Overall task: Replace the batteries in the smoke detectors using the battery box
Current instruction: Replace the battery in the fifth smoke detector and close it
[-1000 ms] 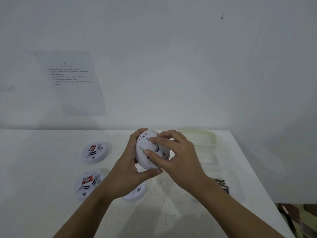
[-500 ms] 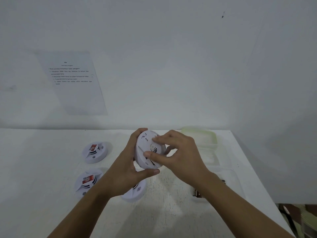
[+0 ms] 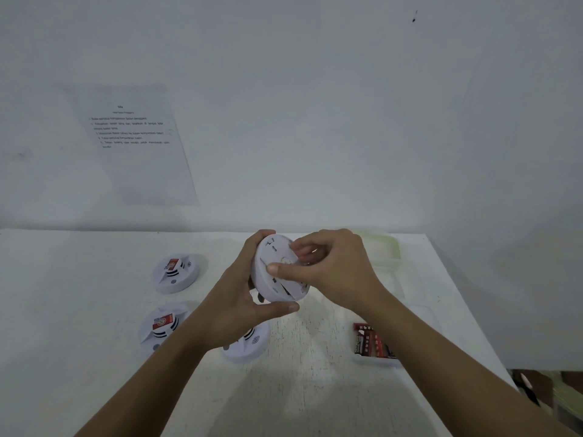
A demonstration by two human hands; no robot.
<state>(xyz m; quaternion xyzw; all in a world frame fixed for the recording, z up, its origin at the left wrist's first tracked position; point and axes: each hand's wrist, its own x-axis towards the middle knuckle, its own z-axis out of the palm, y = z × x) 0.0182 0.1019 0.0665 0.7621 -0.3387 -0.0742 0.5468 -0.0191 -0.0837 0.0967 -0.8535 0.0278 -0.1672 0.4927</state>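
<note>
Smoke detector (image 3: 277,275) held above the worktop (image 3: 94,310).
Steadied by curled left fingers (image 3: 284,307); its back is pinched by right fingers (image 3: 279,269), likely for opening.

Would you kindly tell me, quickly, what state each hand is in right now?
Left hand: holds the smoke detector, fingers curled round its rim.
Right hand: thumb and curled fingers grip the same detector's back.

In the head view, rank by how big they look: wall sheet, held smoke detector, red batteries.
Wall sheet, largest.
Held smoke detector, next, though raised nearer the camera.
Red batteries, smallest.
</note>
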